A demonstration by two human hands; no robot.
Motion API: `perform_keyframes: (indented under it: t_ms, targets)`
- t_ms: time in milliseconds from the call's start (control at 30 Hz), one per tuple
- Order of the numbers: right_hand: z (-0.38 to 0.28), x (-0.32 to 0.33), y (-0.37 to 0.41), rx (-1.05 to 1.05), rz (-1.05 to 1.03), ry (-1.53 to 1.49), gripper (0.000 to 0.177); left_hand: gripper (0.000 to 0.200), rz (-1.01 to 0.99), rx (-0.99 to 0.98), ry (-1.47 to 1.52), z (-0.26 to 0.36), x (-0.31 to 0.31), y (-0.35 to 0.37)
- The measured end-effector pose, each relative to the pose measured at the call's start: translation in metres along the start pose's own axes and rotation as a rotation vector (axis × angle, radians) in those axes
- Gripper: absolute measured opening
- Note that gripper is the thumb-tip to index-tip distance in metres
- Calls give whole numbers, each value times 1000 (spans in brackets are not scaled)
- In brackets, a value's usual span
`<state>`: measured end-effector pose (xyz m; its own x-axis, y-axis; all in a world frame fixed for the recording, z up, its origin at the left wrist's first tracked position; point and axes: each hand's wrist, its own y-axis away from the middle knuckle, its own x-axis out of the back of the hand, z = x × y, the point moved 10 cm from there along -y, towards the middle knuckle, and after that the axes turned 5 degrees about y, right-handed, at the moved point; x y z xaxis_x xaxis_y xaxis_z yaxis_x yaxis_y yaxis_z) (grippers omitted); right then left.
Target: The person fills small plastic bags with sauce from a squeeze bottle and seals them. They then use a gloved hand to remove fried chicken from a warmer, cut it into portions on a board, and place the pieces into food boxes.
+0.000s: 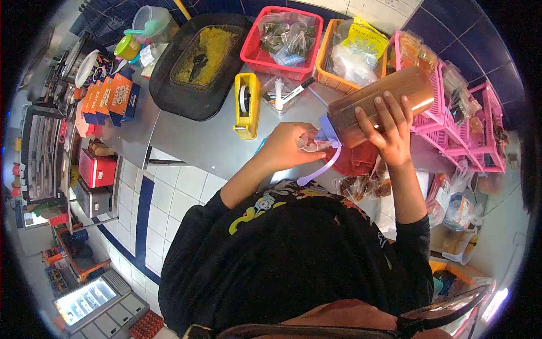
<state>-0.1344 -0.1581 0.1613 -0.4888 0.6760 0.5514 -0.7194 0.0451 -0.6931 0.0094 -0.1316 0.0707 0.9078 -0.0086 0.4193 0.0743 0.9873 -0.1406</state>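
My right hand [389,124] is wrapped round a large clear bottle [361,104] of brown sauce, tipped sideways with its lilac cap [327,134] pointing left. A lilac strap [319,169] hangs from the cap. My left hand [291,148] pinches a small clear plastic bag [311,141], whose opening is at the bottle's nozzle. Under the bottle lies a red cloth [358,160]. Small packets of brown sauce [358,186] lie at the counter's near edge.
On the steel counter [192,135] stand a yellow tape dispenser [247,107], a black tray [164,85] with yellow crumbs, a red basket [282,69] of sachets, an orange basket [339,82] and a clear box with a marker [296,90]. Pink racks [451,141] are at the right.
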Motion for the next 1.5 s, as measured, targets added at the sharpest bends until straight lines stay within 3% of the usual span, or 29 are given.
perform_keyframes:
  t_ms: [267,567,733,833,933,1033,1133,1167,1267,1400,1500]
  targets:
    - [-4,17,-12,117,4,55,48,29,-45,-22,42,11,-7,2]
    - [8,2,-6,-31,-114,-107,47,32,-22,36,67,3,-7,5]
    - [10,-18,13,-229,-138,-301,53,32,-63,104,39,2,-6,6]
    - [8,-30,26,-399,-97,-455,58,31,-74,85,205,-13,-12,9]
    - [9,-51,45,-553,-24,-550,71,28,-150,198,312,-42,-28,9]
    - [15,-88,79,-912,-94,-713,80,31,-85,176,563,-55,-33,1]
    - [25,-117,105,-1090,-60,-652,80,44,89,486,1357,-83,-45,7]
    - [25,-131,120,-1138,-62,-640,87,46,77,481,1483,-85,-46,6]
    - [36,-147,137,-1245,25,-584,92,43,68,431,1508,-96,-39,5]
    - [46,-163,145,-1258,13,-637,99,41,333,361,1370,-94,-23,2]
    - [31,-134,150,-1323,57,-484,91,37,345,329,1374,-90,-25,3]
